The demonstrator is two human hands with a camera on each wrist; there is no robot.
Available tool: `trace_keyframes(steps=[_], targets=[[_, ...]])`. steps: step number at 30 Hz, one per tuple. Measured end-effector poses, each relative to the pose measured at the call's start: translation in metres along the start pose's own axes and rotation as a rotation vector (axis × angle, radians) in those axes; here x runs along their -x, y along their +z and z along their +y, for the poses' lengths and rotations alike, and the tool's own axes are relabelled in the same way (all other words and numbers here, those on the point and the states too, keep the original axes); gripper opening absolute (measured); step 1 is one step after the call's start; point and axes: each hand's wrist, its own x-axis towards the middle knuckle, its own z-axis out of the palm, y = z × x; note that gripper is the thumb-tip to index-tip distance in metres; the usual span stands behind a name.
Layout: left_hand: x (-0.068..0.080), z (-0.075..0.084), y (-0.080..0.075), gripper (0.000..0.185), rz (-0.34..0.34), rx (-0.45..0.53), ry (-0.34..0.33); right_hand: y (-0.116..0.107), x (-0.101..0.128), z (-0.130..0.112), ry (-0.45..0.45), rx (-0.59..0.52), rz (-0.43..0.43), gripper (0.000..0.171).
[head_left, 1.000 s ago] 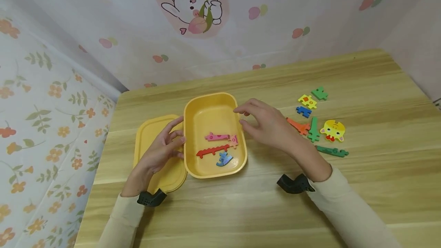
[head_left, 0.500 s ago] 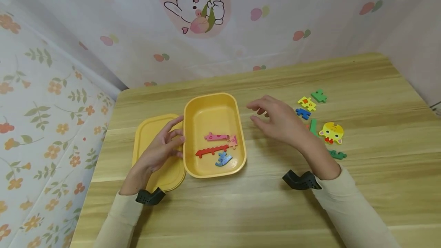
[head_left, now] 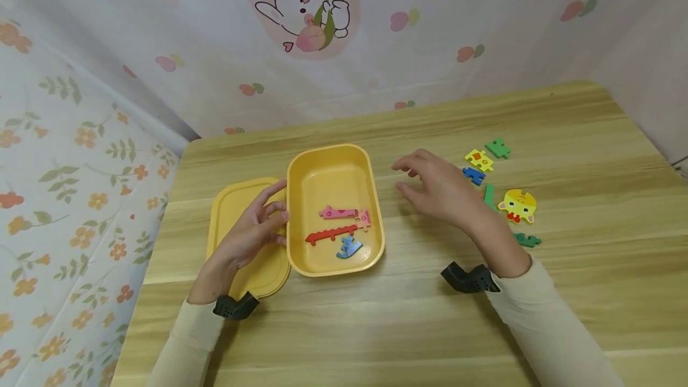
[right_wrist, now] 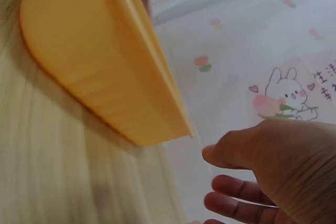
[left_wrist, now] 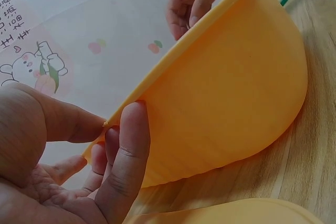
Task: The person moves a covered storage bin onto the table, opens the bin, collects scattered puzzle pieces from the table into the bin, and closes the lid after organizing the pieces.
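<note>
My left hand is at the left side of a yellow plastic box, with its bent fingers and thumb touching the rim and outer wall. Up close in the left wrist view, fingertips lie against the box wall. Inside the box are pink puzzle pieces, a red puzzle piece and a blue puzzle piece. My right hand hovers to the right of the box, fingers loosely bent and thumb apart, holding nothing. The right wrist view shows its thumb apart from the box's corner.
A yellow lid lies under my left hand. At the right lie a yellow animal-face piece, a yellow piece, a blue piece and several green pieces. My right forearm partly hides some. A patterned curtain hangs behind the table.
My right hand has moved right, from the box's right rim to a spot between the box and the loose pieces. The left hand and the box have stayed in place.
</note>
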Motion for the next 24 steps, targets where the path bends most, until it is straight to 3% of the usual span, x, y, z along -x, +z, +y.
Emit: trace_keyframes(steps=[12,24], targets=[[0.001,0.0,0.0,0.073,0.009,-0.006,-0.011,0.002,0.025,0.029,0.022,0.141,0.088,0.026],[0.0,0.001,0.001,0.074,0.004,0.001,-0.019,-0.006,0.05,0.063,0.068,0.206,0.073,0.032]])
